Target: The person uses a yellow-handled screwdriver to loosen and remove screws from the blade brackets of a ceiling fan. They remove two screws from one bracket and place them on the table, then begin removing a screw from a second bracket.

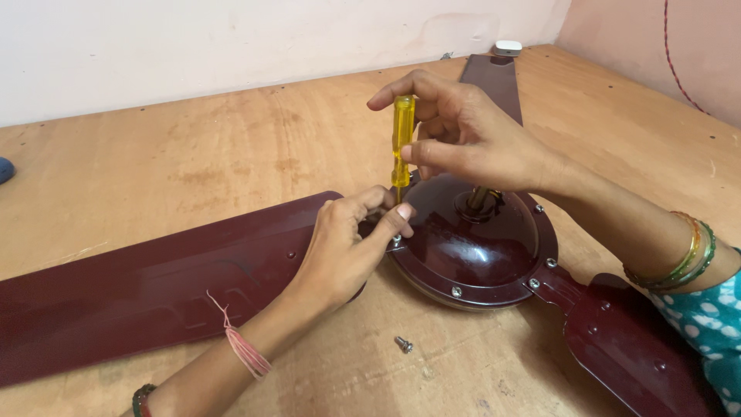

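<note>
While the maroon ceiling fan (pixel 471 247) lies flat on the wooden table (pixel 193 162), right hand (pixel 463 139) arches over its motor housing, fingers closed round a yellow-handled screwdriver (pixel 401 139) held upright. Left hand (pixel 347 247) rests on the left blade (pixel 154 286), fingertips pinched at the screwdriver tip by the housing rim. Loose screw (pixel 403 344) lies nearer, apart.

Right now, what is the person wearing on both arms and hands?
The left hand is bare; its wrist carries a pink thread with a loose end and a dark bangle. The right hand is bare too; its forearm carries green and gold bangles below a teal sleeve with white dots.
</note>
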